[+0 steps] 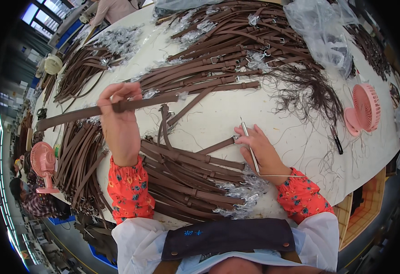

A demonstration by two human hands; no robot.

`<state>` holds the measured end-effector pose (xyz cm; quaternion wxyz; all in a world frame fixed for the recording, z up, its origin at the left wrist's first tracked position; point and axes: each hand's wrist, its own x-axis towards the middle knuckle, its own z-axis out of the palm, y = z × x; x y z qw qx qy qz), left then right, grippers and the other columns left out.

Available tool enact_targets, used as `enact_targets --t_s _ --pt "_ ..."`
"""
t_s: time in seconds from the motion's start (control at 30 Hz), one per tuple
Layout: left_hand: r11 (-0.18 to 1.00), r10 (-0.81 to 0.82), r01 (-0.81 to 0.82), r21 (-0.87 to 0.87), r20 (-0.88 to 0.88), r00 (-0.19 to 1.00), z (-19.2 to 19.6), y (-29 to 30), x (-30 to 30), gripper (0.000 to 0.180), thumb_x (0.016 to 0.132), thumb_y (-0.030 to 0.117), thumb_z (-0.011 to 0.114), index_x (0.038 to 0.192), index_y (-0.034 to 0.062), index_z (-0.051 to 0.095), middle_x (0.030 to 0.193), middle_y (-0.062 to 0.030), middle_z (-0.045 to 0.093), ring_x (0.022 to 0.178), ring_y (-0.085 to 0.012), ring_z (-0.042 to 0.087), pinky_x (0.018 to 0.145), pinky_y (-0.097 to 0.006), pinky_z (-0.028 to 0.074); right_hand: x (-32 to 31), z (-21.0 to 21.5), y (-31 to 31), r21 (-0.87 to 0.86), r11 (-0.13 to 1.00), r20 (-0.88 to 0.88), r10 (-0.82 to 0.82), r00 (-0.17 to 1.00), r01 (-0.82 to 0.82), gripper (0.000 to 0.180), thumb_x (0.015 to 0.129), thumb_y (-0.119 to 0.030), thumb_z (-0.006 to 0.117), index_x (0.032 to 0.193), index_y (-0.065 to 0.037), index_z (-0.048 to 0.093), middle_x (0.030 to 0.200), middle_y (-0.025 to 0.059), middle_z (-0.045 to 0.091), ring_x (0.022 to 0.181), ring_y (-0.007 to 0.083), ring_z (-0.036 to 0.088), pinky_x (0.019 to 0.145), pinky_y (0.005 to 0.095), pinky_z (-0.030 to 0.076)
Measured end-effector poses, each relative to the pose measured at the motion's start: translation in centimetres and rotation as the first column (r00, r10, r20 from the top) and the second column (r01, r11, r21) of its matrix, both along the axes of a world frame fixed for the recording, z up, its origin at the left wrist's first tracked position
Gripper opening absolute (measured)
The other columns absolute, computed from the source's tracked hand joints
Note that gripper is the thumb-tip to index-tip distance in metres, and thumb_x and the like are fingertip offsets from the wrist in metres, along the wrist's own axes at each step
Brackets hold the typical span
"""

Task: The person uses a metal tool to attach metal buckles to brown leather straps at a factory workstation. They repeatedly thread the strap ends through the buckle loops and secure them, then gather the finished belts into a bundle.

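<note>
My left hand (122,137) is raised over the white table, its fingers closed round a flat brown strap (67,118). That strap runs left and right past my fingers, with a bit of clear plastic at its right end. In my right hand (265,153) is a slim, pale pen-shaped tool (249,145), its thin tip pointing away from me and a cord trailing from its near end. The buckle end of another brown strap (218,146) lies beside my right fingertips; whether they touch it I cannot tell. A pile of buckled straps (186,178) lies between my forearms.
More brown straps (236,41) cover the far table. Dark loose threads (307,93) lie at the right, near a black-handled tool (337,140) and a pink fan (365,107). Clear plastic bags (321,32) sit at the far right. Another pink fan (43,162) is at the left.
</note>
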<state>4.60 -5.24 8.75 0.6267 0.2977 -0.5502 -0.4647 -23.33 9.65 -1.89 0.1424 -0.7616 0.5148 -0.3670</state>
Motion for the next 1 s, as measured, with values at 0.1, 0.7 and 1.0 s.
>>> enact_targets --t_s 0.1,0.7,1.0 --pt "0.993 0.018 -0.047 0.110 0.252 0.968 -2.3 -1.9 1.7 0.051 0.110 0.044 0.029 0.129 0.0032 0.053 0.106 -0.0082 0.062 0.088 -0.0108 0.052 0.077 -0.027 0.043 0.0 -0.3 -0.1 -0.043 0.999 0.045 0.035 0.998 -0.033 0.023 0.090 -0.004 0.063 0.111 -0.009 0.057 0.118 0.0131 0.066 0.109 0.0344 0.061 0.100 0.0492 0.044" --pt "0.797 -0.513 0.491 0.351 -0.035 0.858 -3.6 0.6 -0.4 0.029 0.109 0.027 0.041 0.114 0.0024 0.056 0.107 -0.0156 0.067 0.090 -0.0205 0.067 0.086 -0.033 0.055 -0.7 0.4 1.4 0.024 0.999 0.324 -0.044 0.945 0.038 0.021 0.102 -0.019 0.051 0.108 -0.006 0.066 0.090 0.0115 0.070 0.076 0.0252 0.069 0.068 0.0348 0.053" --pt "0.955 -0.199 0.216 -0.201 0.100 0.975 3.3 0.3 -0.1 0.025 0.109 0.018 0.039 0.122 0.0024 0.054 0.083 -0.0047 0.056 0.068 -0.0100 0.048 0.064 -0.024 0.041 -0.5 -0.1 1.4 0.137 0.988 0.507 -0.137 0.851 0.077 0.023 0.108 -0.021 0.043 0.116 -0.004 0.055 0.101 0.0113 0.070 0.088 0.0167 0.068 0.080 0.0298 0.051"
